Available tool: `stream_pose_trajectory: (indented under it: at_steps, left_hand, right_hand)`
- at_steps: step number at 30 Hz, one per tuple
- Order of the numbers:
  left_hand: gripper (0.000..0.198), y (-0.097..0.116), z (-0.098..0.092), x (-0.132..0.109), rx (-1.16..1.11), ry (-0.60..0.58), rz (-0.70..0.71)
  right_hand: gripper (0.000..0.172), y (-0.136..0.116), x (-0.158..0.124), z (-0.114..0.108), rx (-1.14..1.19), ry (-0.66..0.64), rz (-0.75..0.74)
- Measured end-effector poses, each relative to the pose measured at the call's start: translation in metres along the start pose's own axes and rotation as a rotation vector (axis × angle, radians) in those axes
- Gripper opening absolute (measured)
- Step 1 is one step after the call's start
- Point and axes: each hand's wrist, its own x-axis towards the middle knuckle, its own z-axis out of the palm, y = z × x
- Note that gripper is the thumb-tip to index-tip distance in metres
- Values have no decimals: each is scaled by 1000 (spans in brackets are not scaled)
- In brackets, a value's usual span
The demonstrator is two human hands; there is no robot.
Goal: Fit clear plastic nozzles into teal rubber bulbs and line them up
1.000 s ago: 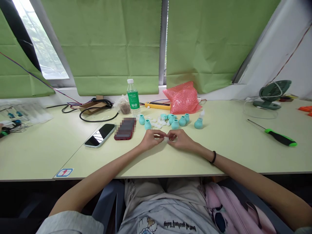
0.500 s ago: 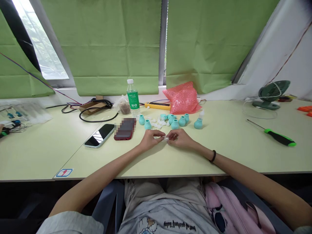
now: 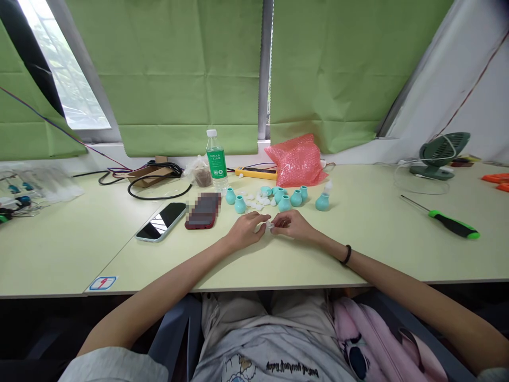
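Small translucent part [image 3: 269,225], pinched in right hand [image 3: 293,225]
Whitish-clear, short, roughly crosswise, just in front of teal bulbs [image 3: 283,203]; left hand [image 3: 247,229] fingertips at its other end, contact unclear; finer shape too small to read

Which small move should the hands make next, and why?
I'd probably close the left hand on the free end of the small clear piece to steady it: the right hand appears to pinch its other end, while the left thumb and index finger stand parted right beside it.
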Motion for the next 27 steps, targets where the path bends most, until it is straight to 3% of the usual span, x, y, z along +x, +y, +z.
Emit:
stream_pose_trajectory:
  at_steps: [15,27]
  left_hand:
    - [28,13,-11,1,170,-171,149]
    - [23,8,-8,0,129,-162,111]
  right_hand:
    - [15,0,1,1,82,-31,-6]
    - [20,-1,0,1,123,-51,19]
